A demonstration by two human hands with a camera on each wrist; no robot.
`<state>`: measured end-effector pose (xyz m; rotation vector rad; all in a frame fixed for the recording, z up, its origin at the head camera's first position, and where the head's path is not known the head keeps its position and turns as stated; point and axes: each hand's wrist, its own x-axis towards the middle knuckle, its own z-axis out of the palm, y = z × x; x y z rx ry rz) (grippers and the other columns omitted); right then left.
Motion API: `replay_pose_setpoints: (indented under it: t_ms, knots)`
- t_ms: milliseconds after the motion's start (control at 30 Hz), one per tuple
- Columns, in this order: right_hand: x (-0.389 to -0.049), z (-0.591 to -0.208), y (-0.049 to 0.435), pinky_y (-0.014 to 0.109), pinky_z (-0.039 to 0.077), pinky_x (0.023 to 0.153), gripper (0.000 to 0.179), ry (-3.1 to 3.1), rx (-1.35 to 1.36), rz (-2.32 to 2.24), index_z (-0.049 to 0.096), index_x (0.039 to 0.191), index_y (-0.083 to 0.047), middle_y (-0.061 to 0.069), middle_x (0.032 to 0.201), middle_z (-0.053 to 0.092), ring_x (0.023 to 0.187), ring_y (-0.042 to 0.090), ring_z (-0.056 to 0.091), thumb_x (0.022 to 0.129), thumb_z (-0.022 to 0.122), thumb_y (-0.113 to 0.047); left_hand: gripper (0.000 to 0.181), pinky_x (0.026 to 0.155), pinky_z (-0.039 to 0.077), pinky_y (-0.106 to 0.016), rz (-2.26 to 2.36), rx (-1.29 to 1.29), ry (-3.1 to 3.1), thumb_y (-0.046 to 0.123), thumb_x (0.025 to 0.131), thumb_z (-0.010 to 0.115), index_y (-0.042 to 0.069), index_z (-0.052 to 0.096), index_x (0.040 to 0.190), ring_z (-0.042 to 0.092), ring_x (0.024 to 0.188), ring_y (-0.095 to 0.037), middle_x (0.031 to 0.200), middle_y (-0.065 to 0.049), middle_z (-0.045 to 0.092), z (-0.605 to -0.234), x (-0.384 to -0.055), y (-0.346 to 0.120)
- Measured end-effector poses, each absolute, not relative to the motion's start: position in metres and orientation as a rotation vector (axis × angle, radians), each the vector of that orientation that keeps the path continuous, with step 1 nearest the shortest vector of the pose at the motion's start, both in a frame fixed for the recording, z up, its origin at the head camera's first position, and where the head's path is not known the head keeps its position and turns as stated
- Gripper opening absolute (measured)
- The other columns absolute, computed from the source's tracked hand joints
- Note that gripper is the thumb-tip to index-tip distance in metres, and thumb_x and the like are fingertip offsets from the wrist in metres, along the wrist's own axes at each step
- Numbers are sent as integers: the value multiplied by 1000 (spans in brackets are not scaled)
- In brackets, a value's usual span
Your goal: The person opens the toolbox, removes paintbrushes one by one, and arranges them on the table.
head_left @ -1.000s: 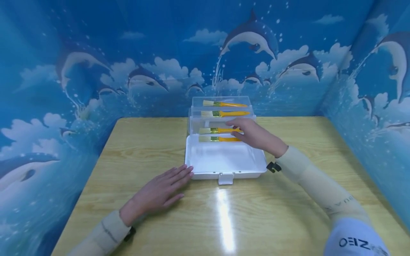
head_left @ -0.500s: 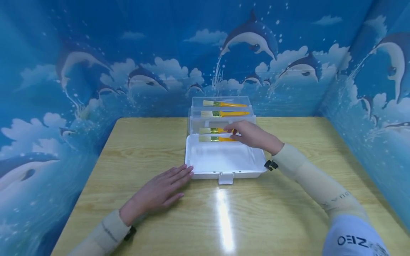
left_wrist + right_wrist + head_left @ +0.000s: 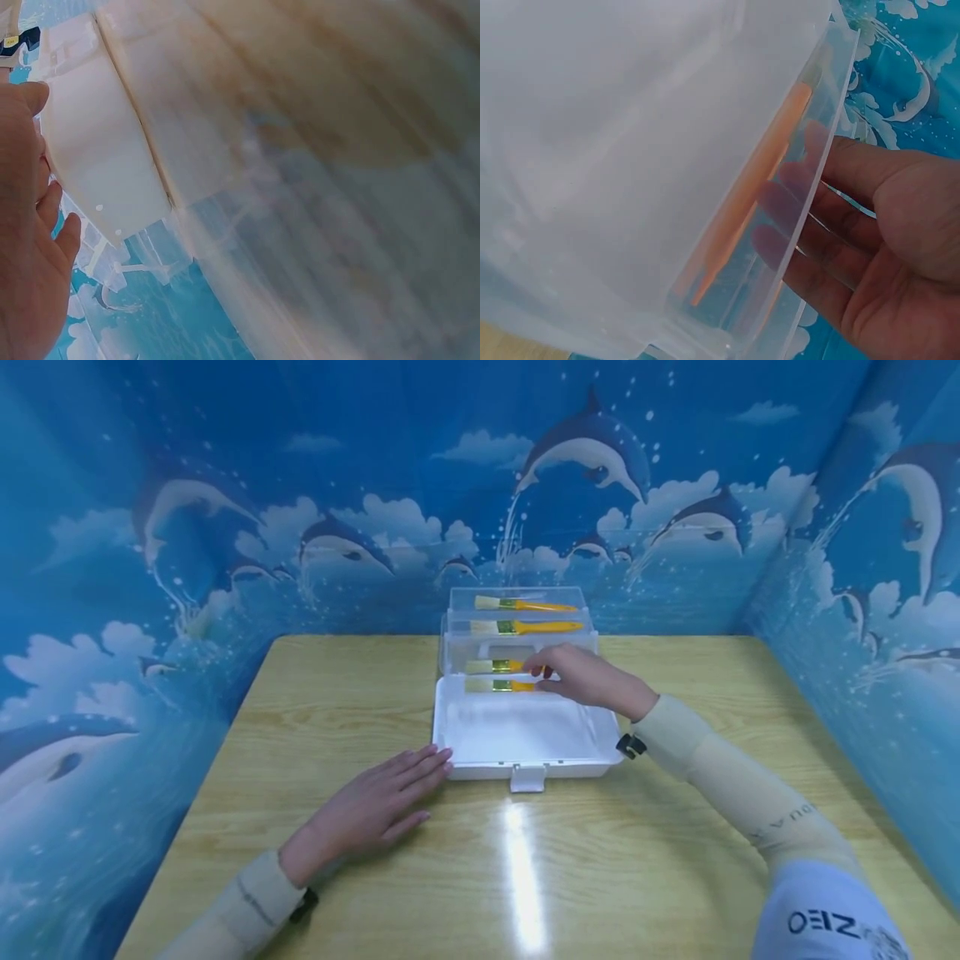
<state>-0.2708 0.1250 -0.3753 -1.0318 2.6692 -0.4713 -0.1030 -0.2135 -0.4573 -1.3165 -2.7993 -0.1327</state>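
Note:
An open white toolbox (image 3: 525,727) with stepped translucent trays (image 3: 457,652) stands on the table. Yellow-handled paintbrushes lie in the trays, two in the upper ones, including a brush (image 3: 551,627), and two in the lower one. My right hand (image 3: 592,677) reaches over the lower tray, its loosely bent fingers covering the handle ends of the rear brush (image 3: 487,667) and front brush (image 3: 498,686). Through the tray in the right wrist view, its fingertips show beside an orange handle (image 3: 754,180); no clear pinch shows. My left hand (image 3: 367,806) touches the box's front left corner with extended fingers.
The box has a white latch (image 3: 528,778) at its front. Under it spreads a wood-grain table (image 3: 337,710). A blue dolphin-print backdrop (image 3: 360,460) rises behind the table and along its sides.
My right hand has moved slightly left along the two lower brush handles, with thumb and fingers drawn closer over them. The left hand, box and brushes stay in place.

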Motion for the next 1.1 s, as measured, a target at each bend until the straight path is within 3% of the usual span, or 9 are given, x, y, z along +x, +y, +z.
replay_pose_setpoints:
  t_ms: [567, 1100]
  knots:
    - [-281, -378, 123, 31, 59, 78, 21, 2660, -1062, -409, 77, 113, -10, 1, 98, 74, 86, 13, 65, 92, 75, -8, 66, 126, 27, -43, -123, -1320, -2787, 39, 106, 52, 14, 26, 162, 20, 156, -23, 170, -1, 18, -457, -104, -212]
    - [-285, -379, 118, 31, 61, 82, 26, 2611, -1080, -318, 75, 121, -8, 7, 109, 74, 87, 15, 66, 95, 70, -4, 67, 125, 27, -43, -147, -1306, -2806, 39, 106, 52, 15, 24, 162, 19, 156, -22, 171, 0, 16, -457, -103, -212]
